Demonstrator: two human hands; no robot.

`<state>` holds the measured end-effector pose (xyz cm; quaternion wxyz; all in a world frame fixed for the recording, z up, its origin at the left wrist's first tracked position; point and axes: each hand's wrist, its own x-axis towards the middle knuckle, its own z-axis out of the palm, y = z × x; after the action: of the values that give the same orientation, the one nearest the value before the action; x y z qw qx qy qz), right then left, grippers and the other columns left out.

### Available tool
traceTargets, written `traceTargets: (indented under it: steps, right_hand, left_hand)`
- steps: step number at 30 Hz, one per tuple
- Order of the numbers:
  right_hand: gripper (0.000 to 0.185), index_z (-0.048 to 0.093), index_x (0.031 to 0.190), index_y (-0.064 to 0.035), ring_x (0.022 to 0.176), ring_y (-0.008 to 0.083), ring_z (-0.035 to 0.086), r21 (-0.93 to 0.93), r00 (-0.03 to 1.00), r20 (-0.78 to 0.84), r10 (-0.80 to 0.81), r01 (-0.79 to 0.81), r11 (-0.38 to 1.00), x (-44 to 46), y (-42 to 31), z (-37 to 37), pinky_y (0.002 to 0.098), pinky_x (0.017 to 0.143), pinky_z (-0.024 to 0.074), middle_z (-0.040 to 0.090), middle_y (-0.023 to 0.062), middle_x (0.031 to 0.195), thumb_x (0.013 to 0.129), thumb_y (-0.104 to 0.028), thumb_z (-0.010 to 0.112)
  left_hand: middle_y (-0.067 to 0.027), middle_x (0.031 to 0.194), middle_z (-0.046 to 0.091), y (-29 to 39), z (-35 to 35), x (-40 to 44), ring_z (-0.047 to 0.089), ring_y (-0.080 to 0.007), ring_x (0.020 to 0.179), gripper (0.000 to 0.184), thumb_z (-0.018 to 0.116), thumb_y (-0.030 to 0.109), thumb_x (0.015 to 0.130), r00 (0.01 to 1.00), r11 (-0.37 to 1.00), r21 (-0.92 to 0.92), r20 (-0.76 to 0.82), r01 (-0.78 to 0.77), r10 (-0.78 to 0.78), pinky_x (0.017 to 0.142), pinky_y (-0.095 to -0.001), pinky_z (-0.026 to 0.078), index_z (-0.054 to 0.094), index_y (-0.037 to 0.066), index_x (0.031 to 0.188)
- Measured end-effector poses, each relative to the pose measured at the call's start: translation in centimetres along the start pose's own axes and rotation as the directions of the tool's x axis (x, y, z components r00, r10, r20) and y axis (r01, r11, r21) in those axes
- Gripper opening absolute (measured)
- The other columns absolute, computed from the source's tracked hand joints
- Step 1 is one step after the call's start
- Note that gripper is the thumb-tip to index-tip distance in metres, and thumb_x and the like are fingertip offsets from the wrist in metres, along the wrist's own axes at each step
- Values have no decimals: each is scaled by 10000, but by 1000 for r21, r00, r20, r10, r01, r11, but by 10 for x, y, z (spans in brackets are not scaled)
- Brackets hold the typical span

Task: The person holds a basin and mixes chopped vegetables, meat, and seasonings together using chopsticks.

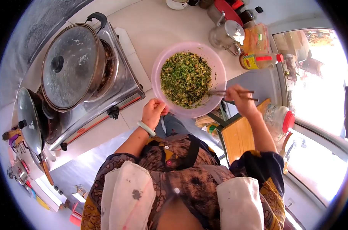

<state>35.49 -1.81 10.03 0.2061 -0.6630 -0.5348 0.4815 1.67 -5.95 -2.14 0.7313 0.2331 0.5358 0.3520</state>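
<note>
A pale pink bowl (219, 76) stands at the counter's front edge, holding a chopped green and yellowish filling (185, 78). My left hand (154, 113) pinches the bowl's near left rim between thumb and fingers; a pale bangle (146, 128) circles that wrist. In my right hand (241, 100), closed at the bowl's right side, is a pair of chopsticks (217, 92). Their tips reach into the right part of the filling, and their back ends stick out beyond my fist.
Left of the bowl, a gas stove (116, 86) carries a large lidded pot (72, 65) and a second lidded pan (30, 119). A metal pot (220, 36) and an oil bottle (258, 60) stand at the back right. A red-lidded jar (275, 117) is near the window.
</note>
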Motion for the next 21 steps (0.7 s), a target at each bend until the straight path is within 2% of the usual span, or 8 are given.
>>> traceTargets:
  steps: [2,6,11,12,14,16,17,21]
  right_hand:
    - [191,585,920,10,759,135,595,165,999,19,-28,25,986,-9,-8,8,276,719,492,599,56,786,934,-157,495]
    - [175,609,961,3,774,127,583,42,976,-153,-158,166,985,7,-34,-3,257,714,472,617,49,807,928,-131,501]
    - [173,621,1002,4,814,130,618,-34,998,5,-56,56,998,-25,0,20,253,741,500,653,75,864,923,-120,531]
    - [168,613,1007,2,804,135,622,-180,983,27,-179,181,967,-32,14,34,246,726,497,659,79,850,920,-113,527]
    - [153,604,995,1,794,151,631,-125,988,-68,-137,128,984,-35,23,65,256,722,498,661,96,838,920,-90,506]
    - [144,590,982,7,789,171,644,-124,952,-182,-245,225,967,-33,21,93,276,720,502,655,115,840,920,-76,489]
    - [111,602,940,5,754,219,628,0,940,-256,-227,235,972,-29,16,109,299,676,496,613,121,830,902,-32,506]
    - [123,594,929,-4,730,231,621,-3,897,-311,-316,331,944,-4,-4,128,303,674,493,619,118,818,910,-53,483]
  left_hand:
    - [-88,842,632,0,-1,1,618,-149,718,148,561,135,915,1000,1000,6,5,-9,9,649,-279,522,509,7,967]
    - [-86,833,630,5,-1,-1,612,-144,713,133,557,119,913,1000,998,57,-4,10,-10,646,-270,521,513,3,961]
    - [-92,810,630,8,2,-2,611,-145,700,119,564,93,900,1000,1000,2,-14,6,-6,626,-259,519,518,-11,936]
    - [-92,810,630,7,2,-2,612,-147,698,117,563,92,899,1000,1000,0,-19,9,-9,623,-259,518,518,-10,934]
    - [-91,808,630,4,3,-1,613,-150,694,113,562,89,899,999,1000,-6,-32,10,-10,615,-260,517,517,-8,931]
    - [-84,842,630,1,5,-3,612,-154,723,123,551,118,913,999,999,39,-19,32,-31,659,-278,519,515,9,956]
    - [-80,860,629,-1,6,-5,611,-156,738,128,546,132,920,999,997,64,-13,44,-44,681,-287,520,514,17,968]
    - [-85,861,632,-7,16,-12,619,-161,769,115,543,126,921,998,998,6,-20,62,-62,695,-290,525,510,23,961]
